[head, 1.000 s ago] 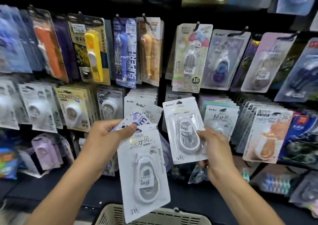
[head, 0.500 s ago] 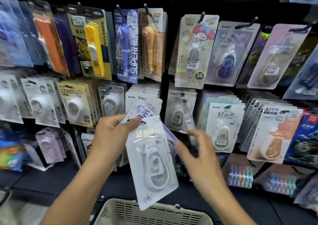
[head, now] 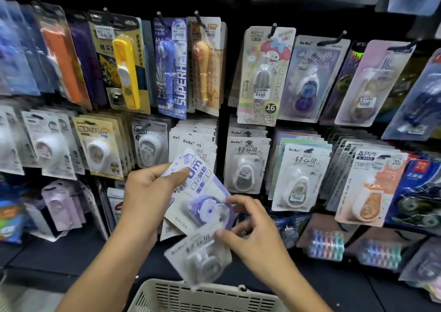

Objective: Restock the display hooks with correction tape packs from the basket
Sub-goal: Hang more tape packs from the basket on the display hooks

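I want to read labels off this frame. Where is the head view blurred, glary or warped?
Head view: the white pack pinched by the right hand is motion-smeared; the purple pack in the left hand reads fairly sharp; hanging packs at the left edge go soft and bowed; blister glare on the orange pack.

glossy plastic packs [head: 199, 202], slotted plastic basket [head: 205, 297]
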The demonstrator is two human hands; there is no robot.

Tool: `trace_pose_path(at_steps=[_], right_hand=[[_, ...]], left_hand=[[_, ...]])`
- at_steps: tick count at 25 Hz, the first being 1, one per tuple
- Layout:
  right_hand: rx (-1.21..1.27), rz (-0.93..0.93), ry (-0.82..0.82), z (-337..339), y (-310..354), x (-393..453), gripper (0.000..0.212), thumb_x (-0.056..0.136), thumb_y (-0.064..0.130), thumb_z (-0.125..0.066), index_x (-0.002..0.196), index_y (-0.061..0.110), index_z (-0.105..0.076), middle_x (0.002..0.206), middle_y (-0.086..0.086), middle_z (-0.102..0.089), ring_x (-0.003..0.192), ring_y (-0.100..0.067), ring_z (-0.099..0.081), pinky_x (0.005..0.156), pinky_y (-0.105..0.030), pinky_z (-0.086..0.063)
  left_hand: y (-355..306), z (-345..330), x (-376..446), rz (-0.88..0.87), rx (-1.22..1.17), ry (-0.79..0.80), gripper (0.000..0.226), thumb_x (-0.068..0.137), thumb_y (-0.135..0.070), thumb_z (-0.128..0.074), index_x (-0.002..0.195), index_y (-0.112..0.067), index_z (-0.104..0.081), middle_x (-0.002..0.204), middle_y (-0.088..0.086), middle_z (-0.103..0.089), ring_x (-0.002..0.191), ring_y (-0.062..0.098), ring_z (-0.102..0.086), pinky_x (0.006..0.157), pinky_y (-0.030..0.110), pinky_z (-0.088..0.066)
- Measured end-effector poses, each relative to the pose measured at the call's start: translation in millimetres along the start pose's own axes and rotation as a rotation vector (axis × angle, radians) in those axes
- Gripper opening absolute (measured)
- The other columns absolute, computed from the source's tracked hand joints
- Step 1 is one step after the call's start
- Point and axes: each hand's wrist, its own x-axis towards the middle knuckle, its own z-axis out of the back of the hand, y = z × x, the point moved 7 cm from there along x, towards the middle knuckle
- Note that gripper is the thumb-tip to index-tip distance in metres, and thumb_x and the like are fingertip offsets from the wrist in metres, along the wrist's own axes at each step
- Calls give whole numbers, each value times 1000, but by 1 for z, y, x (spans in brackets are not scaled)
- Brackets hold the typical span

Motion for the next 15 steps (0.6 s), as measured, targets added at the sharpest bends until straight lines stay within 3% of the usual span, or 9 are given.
trace_pose_path(at_steps=[3,6,10,13,15], right_hand=[[26,42,-33,-8,-2,-1,55,73,42,-73,118,59,-47,119,30,-45,69,-4,-68,65,-16,-48],[27,51,-95,-13,-13,2,58,81,32,-79,119,57,-45,119,30,-46,70,-4,-67,65,-13,-48],[19,12,-114,-20,-27,3,57,81,56,-70,129,53,-40,118,25,-56,76,-6,-65,70,-15,-50],[75,-129,-38,-36,-72,2,49,83,64,-62,124,38,-53,98,13,-66,79,-11,-65,76,-32,-56],[-51,-248,23,-50,-118,-6,33,91,52,-63,111,25,-64,90,7,-69,83,-17,-65,77,-37,-53]], left_hand=[[3,0,-4,-17,13,-16,22,88,-14,-75,76,-31,-83,81,4,-81,87,32,-77,85,57,-60],[9,-3,-3,16,-2,-10,25,89,-12,-74,76,-31,-83,82,5,-81,87,31,-78,85,57,-60],[3,1,-2,-30,6,-8,28,89,-12,-75,71,-33,-82,77,-1,-80,70,16,-74,78,46,-62],[7,-2,-4,-214,393,59,12,89,-22,-75,85,-31,-82,79,-6,-80,75,14,-72,77,36,-58],[24,-11,-9,-307,783,139,15,90,-32,-74,103,-30,-81,94,-1,-80,91,23,-73,84,38,-57]])
